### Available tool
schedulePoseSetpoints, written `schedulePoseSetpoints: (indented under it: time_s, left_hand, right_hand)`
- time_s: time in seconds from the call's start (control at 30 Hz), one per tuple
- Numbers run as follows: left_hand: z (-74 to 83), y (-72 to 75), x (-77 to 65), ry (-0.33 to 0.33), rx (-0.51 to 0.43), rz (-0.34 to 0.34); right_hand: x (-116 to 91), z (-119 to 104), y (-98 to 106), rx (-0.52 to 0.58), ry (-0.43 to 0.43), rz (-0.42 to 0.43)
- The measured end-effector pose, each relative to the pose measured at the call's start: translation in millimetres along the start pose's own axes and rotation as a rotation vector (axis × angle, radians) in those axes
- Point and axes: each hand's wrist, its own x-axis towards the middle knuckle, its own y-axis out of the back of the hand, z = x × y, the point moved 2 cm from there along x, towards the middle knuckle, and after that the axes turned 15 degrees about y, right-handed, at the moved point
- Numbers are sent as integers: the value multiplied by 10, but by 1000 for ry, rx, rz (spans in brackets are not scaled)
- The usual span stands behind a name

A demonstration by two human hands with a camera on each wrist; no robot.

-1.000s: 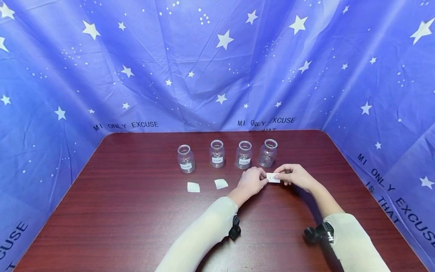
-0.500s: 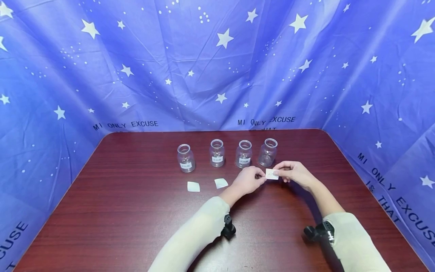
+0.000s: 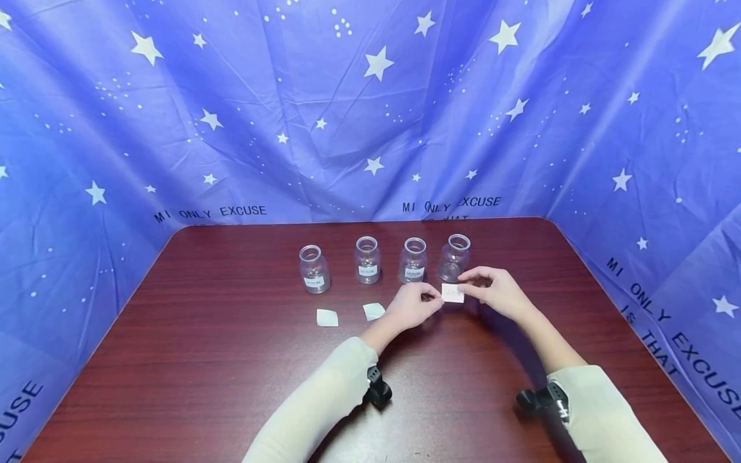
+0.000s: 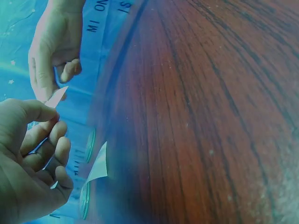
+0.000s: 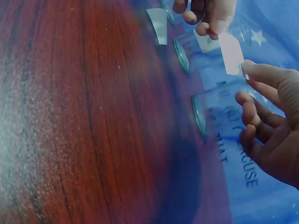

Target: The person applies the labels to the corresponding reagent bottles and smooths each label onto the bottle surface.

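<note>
A small white label [image 3: 453,293] with handwriting is stretched between my two hands, just in front of the rightmost glass jar [image 3: 454,262]. My left hand [image 3: 412,305] pinches its left edge between thumb and forefinger. At its right edge, the thumb and forefinger of my right hand [image 3: 502,293] pinch the label, as the right wrist view shows with the label [image 5: 231,53] between both hands. That rightmost jar has no label on its visible side. Both hands are raised over the dark red wooden table [image 3: 440,373].
To the left stand more open glass jars, each with a written white label: one near my left hand [image 3: 413,260], one in the middle [image 3: 367,260] and one farthest left [image 3: 314,270]. Two white paper pieces, one left [image 3: 327,317] and one right [image 3: 373,311], lie before them.
Both hands have moved a little left and up with the label, bringing it closer to the front of the rightmost jar. The jars and the paper pieces on the table have stayed put.
</note>
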Motion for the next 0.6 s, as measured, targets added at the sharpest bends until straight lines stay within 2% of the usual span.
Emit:
schedulePoseSetpoints:
  time_s: [0.13,0.23,0.33,0.47,0.6]
  left_hand:
    - [-18,57,-39,35,-45,-8]
    - [-31,84,-57,32,-60,-11]
    - [-54,101,-56,14,-63,4]
    - [-67,136,-64,-31,-67,25]
    - [-47,187,-101,-86,-87,12]
  right_hand:
    - [16,-143,-42,-195,189,71]
    - [17,-242,-84,-239,289,76]
    - [13,-302,-120,-226,325,27]
    - [11,-329,-148,-187,325,-43]
    - [15,-343,-155,-153,353,-69]
